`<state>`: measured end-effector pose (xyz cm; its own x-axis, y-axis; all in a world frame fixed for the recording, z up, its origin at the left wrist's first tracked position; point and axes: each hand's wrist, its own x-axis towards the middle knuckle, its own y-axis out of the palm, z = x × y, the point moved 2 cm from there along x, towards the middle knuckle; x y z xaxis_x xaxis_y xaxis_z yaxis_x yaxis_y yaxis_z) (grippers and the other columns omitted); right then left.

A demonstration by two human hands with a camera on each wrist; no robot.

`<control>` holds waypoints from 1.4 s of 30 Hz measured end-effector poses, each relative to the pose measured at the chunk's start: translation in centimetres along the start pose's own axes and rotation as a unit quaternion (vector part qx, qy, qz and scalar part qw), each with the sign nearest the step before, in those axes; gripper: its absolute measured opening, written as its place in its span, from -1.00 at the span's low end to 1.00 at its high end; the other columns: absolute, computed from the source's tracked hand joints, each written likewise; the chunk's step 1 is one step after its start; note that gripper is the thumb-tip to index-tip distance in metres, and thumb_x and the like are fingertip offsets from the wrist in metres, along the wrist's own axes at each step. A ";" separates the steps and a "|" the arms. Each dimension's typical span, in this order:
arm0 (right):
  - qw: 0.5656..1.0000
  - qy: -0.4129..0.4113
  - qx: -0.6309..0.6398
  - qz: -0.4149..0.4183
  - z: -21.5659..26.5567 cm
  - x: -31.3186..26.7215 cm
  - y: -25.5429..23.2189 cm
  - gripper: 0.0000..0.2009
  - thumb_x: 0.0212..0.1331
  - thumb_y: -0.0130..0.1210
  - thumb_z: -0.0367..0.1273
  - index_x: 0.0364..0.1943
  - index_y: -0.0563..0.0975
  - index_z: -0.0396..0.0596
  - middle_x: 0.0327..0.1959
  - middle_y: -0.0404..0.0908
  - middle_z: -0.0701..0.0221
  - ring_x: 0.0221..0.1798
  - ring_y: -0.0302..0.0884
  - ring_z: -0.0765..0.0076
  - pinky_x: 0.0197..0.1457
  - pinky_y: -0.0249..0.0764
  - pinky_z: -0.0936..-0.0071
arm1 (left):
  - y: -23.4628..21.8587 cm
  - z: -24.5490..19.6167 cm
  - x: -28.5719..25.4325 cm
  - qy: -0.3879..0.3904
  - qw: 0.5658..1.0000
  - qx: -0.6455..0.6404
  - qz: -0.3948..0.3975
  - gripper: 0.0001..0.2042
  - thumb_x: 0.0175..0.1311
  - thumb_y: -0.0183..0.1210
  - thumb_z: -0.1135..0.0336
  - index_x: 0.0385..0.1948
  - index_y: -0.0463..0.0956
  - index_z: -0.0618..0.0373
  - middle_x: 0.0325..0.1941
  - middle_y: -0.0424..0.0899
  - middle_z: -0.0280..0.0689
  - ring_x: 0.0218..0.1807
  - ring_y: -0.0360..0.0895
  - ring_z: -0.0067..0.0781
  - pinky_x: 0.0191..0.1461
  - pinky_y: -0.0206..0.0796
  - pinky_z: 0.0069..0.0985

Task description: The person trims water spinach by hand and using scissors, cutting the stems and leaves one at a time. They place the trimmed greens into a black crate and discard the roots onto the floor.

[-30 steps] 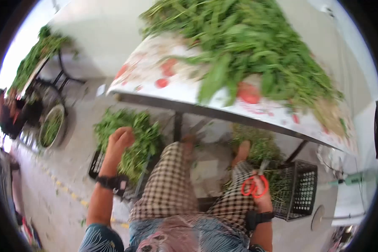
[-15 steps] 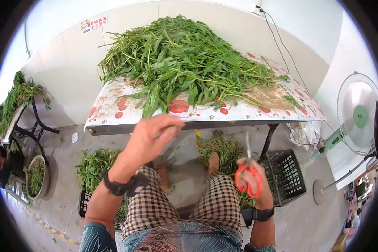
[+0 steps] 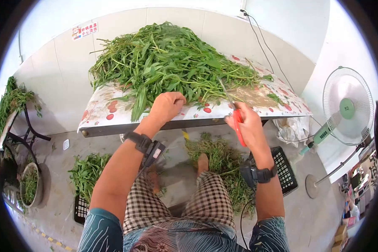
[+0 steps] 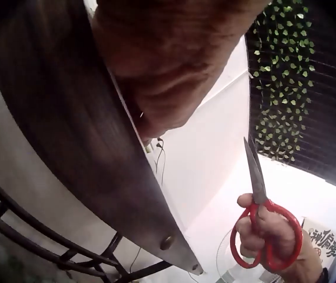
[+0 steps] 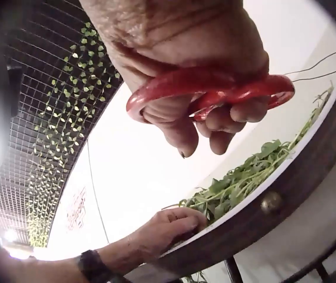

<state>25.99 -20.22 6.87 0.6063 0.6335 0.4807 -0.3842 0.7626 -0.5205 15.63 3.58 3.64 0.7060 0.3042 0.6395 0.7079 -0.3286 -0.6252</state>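
Observation:
A large heap of leafy green stems (image 3: 168, 59) covers much of the table (image 3: 98, 113) with its red-patterned cloth. My left hand (image 3: 166, 108) is at the front of this heap, fingers curled down beside the leaves; I cannot tell whether stems are between them. My right hand (image 3: 251, 128) grips red-handled scissors (image 3: 238, 119) by the loops, over the table's front edge. Their metal blades point away, toward the right part of the heap. In the right wrist view the fingers pass through the red loops (image 5: 174, 85). The left wrist view has the blades (image 4: 255, 174) slightly apart.
Beneath the table more greens lie on the floor (image 3: 216, 157), close to my feet. Black crates stand at left (image 3: 80, 208) and right (image 3: 285, 168), the left one heaped with greens. A standing fan (image 3: 347, 108) is on the right, a round tub (image 3: 31, 185) far left.
The view has swung from the left to face the table. Both hands have moved forward to its front edge, the left to the heap, the right raising the scissors from near the knee.

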 end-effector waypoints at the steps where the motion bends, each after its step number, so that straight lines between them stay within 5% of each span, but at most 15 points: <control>1: 1.000 0.011 0.022 0.004 -0.1 0.7 0.3 -0.56 -0.07 0.18 -0.35 -0.05 0.41 -0.19 -0.46 0.54 0.33 -0.46 0.43 0.50 -0.32 0.36 0.54 | 0.2 0.0 0.0 -0.006 1.000 -0.011 -0.012 -0.86 0.06 0.03 0.37 -0.43 0.54 0.17 -0.46 0.60 -0.16 -0.42 0.53 -0.18 -0.29 0.36 -0.42; 2: 0.999 0.022 0.044 0.009 -0.3 1.4 0.5 -0.55 -0.07 0.19 -0.33 -0.04 0.41 -0.19 -0.47 0.54 0.31 -0.46 0.44 0.47 -0.32 0.36 0.52 | 0.3 0.1 0.0 -0.012 0.999 -0.021 -0.024 -0.86 0.06 0.03 0.37 -0.43 0.54 0.17 -0.46 0.60 -0.16 -0.42 0.53 -0.18 -0.29 0.36 -0.42; 7: 0.968 -0.024 -0.226 -0.112 -3.8 6.0 -0.4 -0.68 0.02 0.02 -0.43 -0.07 0.39 -0.08 -0.34 0.56 0.10 -0.26 0.50 -0.06 -0.26 0.39 0.17 | -0.5 -0.5 -0.5 -0.042 0.998 -0.044 -0.017 -0.85 0.07 0.03 0.37 -0.40 0.54 0.19 -0.52 0.58 -0.18 -0.51 0.50 -0.31 -0.36 0.33 -0.49; 10: 0.943 -0.077 -0.307 -0.102 -6.7 8.7 -0.5 -0.67 -0.02 0.02 -0.46 -0.07 0.40 -0.04 -0.33 0.56 0.12 -0.22 0.50 -0.02 -0.21 0.39 0.18 | -0.5 -0.5 -0.6 -0.042 0.995 -0.073 -0.044 -0.88 0.05 0.04 0.37 -0.45 0.56 0.13 -0.51 0.58 -0.15 -0.44 0.52 -0.14 -0.33 0.36 -0.40; 14: 0.932 -0.018 -0.362 0.010 -8.3 9.9 0.1 -0.70 -0.03 0.00 -0.48 -0.12 0.43 -0.02 -0.29 0.55 0.14 -0.17 0.49 0.03 -0.18 0.39 0.20 | -0.5 -0.4 -0.6 -0.052 0.996 -0.064 -0.034 -0.87 0.07 0.04 0.40 -0.41 0.53 0.22 -0.50 0.58 -0.17 -0.49 0.50 -0.28 -0.36 0.33 -0.46; 22: 0.981 -0.077 -0.114 -0.138 -8.4 14.4 -5.8 -0.75 0.01 0.00 -0.42 -0.17 0.44 -0.14 -0.38 0.55 0.16 -0.36 0.52 0.08 -0.27 0.40 0.25 | -0.3 -0.2 -0.7 -0.026 0.997 -0.063 -0.046 -0.88 0.05 0.05 0.41 -0.42 0.53 0.21 -0.44 0.59 -0.16 -0.43 0.51 -0.17 -0.31 0.35 -0.40; 24: 0.983 -0.076 -0.057 -0.157 -5.6 15.3 -8.1 -0.69 0.04 -0.04 -0.52 -0.06 0.37 -0.24 -0.45 0.49 0.38 -0.52 0.42 0.57 -0.50 0.32 0.60 | -0.3 -0.2 -0.8 -0.031 0.997 -0.061 -0.045 -0.88 0.05 0.05 0.41 -0.41 0.53 0.20 -0.44 0.59 -0.16 -0.42 0.51 -0.17 -0.30 0.35 -0.40; 27: 0.955 -0.054 0.103 -0.271 -0.5 15.4 -9.9 -0.70 0.09 -0.09 -0.51 -0.03 0.35 -0.21 -0.49 0.49 0.39 -0.58 0.39 0.56 -0.54 0.30 0.61 | -0.5 -0.5 -0.8 -0.036 0.997 -0.046 -0.041 -0.88 0.05 0.06 0.40 -0.42 0.53 0.19 -0.44 0.58 -0.15 -0.40 0.51 -0.15 -0.29 0.35 -0.38; 30: 0.957 -0.069 0.053 -0.276 -1.2 17.0 -9.5 -0.68 0.08 -0.06 -0.54 -0.02 0.33 -0.17 -0.54 0.48 0.41 -0.60 0.39 0.55 -0.57 0.30 0.60 | -0.6 -0.8 -0.8 -0.041 0.998 -0.043 -0.032 -0.88 0.05 0.07 0.39 -0.42 0.53 0.19 -0.44 0.58 -0.16 -0.40 0.51 -0.14 -0.29 0.35 -0.38; 33: 0.996 0.055 -0.061 -0.020 -1.7 16.1 -7.1 -0.76 0.03 0.05 -0.46 -0.17 0.42 -0.20 -0.58 0.47 0.38 -0.60 0.40 0.52 -0.58 0.28 0.58 | -0.4 -0.2 -0.9 -0.025 0.997 -0.051 -0.049 -0.88 0.05 0.07 0.39 -0.42 0.53 0.18 -0.45 0.58 -0.16 -0.41 0.51 -0.15 -0.29 0.35 -0.38; 35: 0.971 -0.105 -0.216 0.012 -6.1 16.3 -5.7 -0.76 0.04 0.06 -0.36 -0.24 0.43 -0.21 -0.58 0.47 0.38 -0.57 0.41 0.52 -0.53 0.30 0.54 | -0.3 -0.1 -0.8 -0.033 0.997 -0.048 -0.044 -0.88 0.05 0.06 0.39 -0.42 0.53 0.18 -0.45 0.58 -0.17 -0.41 0.51 -0.15 -0.29 0.35 -0.38; 38: 0.954 -0.053 -0.262 0.135 -4.0 12.4 -4.7 -0.70 -0.02 0.12 -0.33 -0.22 0.42 -0.22 -0.55 0.47 0.39 -0.52 0.40 0.50 -0.44 0.33 0.50 | -0.2 -0.1 -0.9 -0.033 0.997 -0.043 -0.046 -0.88 0.04 0.06 0.39 -0.42 0.53 0.17 -0.45 0.58 -0.17 -0.41 0.51 -0.16 -0.30 0.35 -0.38; 41: 0.955 -0.019 -0.256 0.149 -4.3 9.2 -3.5 -0.58 -0.10 0.18 -0.32 -0.11 0.41 -0.19 -0.26 0.53 0.08 -0.31 0.51 0.12 -0.22 0.39 0.33 | -0.2 -0.4 -0.9 -0.025 0.997 -0.041 -0.056 -0.87 0.04 0.05 0.38 -0.41 0.53 0.16 -0.45 0.58 -0.18 -0.40 0.51 -0.16 -0.29 0.35 -0.37; 42: 0.962 0.004 -0.217 0.166 -4.4 8.1 -3.0 -0.57 -0.09 0.17 -0.31 -0.08 0.40 -0.19 -0.25 0.53 0.10 -0.30 0.51 0.14 -0.21 0.39 0.34 | -0.3 -0.5 -0.9 -0.023 0.997 -0.041 -0.061 -0.87 0.04 0.05 0.38 -0.41 0.53 0.16 -0.45 0.58 -0.18 -0.39 0.51 -0.15 -0.28 0.35 -0.37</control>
<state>35.14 -17.95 9.18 0.5067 0.8302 0.2324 -0.2315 0.3907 -0.8909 14.80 2.94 3.47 0.6164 0.3863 0.6862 0.7858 -0.3582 -0.5042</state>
